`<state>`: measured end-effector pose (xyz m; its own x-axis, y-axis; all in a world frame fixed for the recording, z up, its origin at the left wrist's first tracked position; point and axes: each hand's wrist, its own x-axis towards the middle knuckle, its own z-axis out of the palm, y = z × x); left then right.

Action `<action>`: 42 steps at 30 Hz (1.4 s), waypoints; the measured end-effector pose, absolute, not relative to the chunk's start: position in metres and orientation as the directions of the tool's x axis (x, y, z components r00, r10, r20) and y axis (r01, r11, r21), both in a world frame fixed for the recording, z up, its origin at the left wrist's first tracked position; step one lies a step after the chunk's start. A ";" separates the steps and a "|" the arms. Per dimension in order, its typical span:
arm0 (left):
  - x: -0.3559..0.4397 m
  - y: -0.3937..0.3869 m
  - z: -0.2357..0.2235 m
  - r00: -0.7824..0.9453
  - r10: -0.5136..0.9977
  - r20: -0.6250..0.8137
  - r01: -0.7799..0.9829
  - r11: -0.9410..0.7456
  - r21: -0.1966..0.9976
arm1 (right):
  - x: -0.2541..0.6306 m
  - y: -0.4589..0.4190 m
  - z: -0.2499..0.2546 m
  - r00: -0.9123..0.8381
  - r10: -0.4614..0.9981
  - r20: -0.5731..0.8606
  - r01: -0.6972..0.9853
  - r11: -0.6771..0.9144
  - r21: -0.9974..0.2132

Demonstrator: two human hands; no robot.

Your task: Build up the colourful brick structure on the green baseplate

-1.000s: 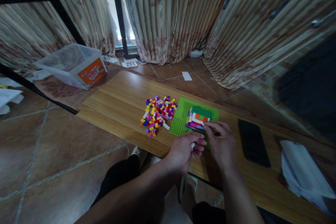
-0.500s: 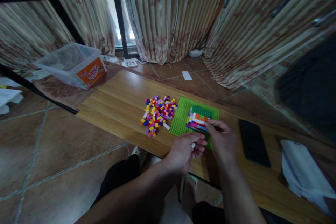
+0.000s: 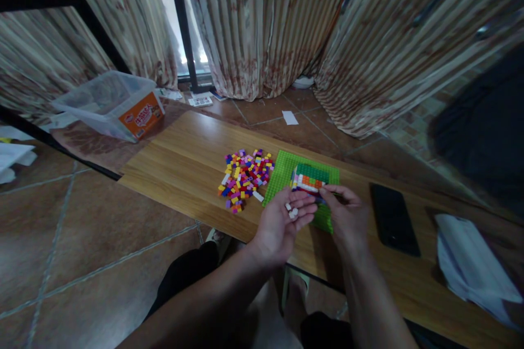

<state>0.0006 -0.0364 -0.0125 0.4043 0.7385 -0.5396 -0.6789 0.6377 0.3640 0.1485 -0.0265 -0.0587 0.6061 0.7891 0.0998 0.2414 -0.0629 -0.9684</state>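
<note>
My left hand (image 3: 286,221) is turned palm up, its fingers loosely stretched and cupped, and a few small white toy bricks (image 3: 293,212) lie in it. Just behind it, a block-shaped build of toy bricks (image 3: 312,170), green on top with white and orange rows, sits on a green baseplate (image 3: 282,166). My right hand (image 3: 346,207) is at the build's near right corner, thumb and fingers pinched together. What lies between those fingertips is hidden. Left of the baseplate spreads a pile of loose coloured bricks (image 3: 245,177).
The wooden bench (image 3: 176,158) runs across the view. On its right lie a black phone (image 3: 393,219) and a white plastic bag (image 3: 470,262). A clear plastic tub (image 3: 102,103) with an orange label stands at the far left. Curtains (image 3: 262,27) hang behind.
My left hand has opened from a loose curl to a cupped palm, uncovering the white bricks. My right hand stays at the build's corner. The view has shifted slightly.
</note>
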 end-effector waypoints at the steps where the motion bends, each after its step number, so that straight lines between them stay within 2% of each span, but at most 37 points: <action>1: -0.001 -0.036 -0.012 0.411 0.745 -0.525 -0.689 0.631 0.357 | 0.148 -0.029 -0.055 0.602 0.786 0.139 0.262 -0.030 -0.965; 3: -0.002 -0.034 -0.013 0.418 0.755 -0.505 -0.705 0.620 0.343 | 0.145 -0.037 -0.046 0.528 0.818 0.226 0.320 0.055 -0.946; 6: -0.002 -0.033 -0.015 0.415 0.776 -0.476 -0.729 0.596 0.336 | 0.139 -0.051 -0.034 0.258 0.908 0.329 0.429 0.197 -0.881; 9: -0.001 -0.032 -0.018 0.419 0.798 -0.433 -0.740 0.577 0.347 | 0.132 -0.060 -0.027 0.025 0.936 0.350 0.532 0.284 -0.798; 12: 0.000 -0.033 -0.020 0.424 0.806 -0.414 -0.737 0.572 0.359 | 0.127 -0.061 -0.027 -0.063 0.947 0.316 0.589 0.291 -0.754; 16: 0.001 -0.032 -0.019 0.419 0.802 -0.426 -0.744 0.572 0.345 | 0.125 -0.059 -0.029 -0.098 0.948 0.304 0.608 0.299 -0.736; 21: 0.002 -0.032 -0.015 0.403 0.769 -0.496 -0.739 0.593 0.318 | 0.130 -0.060 -0.032 -0.064 0.949 0.310 0.595 0.286 -0.751; 25: 0.001 -0.032 -0.015 0.313 0.718 -0.621 -0.668 0.632 0.393 | 0.147 -0.058 -0.036 0.223 0.917 0.329 0.600 0.137 -0.788; 28: 0.000 -0.031 -0.016 0.280 0.708 -0.648 -0.613 0.651 0.447 | 0.159 -0.054 -0.040 0.414 0.871 0.264 0.577 -0.026 -0.816; 31: 0.000 -0.031 -0.017 0.295 0.709 -0.641 -0.590 0.663 0.461 | 0.164 -0.050 -0.043 0.436 0.878 0.199 0.560 -0.092 -0.823; 37: 0.000 -0.033 -0.015 0.311 0.689 -0.655 -0.556 0.691 0.462 | 0.161 -0.038 -0.056 0.432 0.883 0.182 0.501 -0.067 -0.863; 42: -0.001 -0.032 -0.014 0.300 0.693 -0.656 -0.557 0.685 0.469 | 0.163 -0.029 -0.068 0.479 0.869 0.124 0.373 -0.074 -0.925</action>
<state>-0.0012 -0.0323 -0.0140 0.2996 0.6927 -0.6560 -0.5574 0.6852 0.4689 0.1632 -0.0288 -0.0682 0.4788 0.8692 0.1237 0.3734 -0.0741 -0.9247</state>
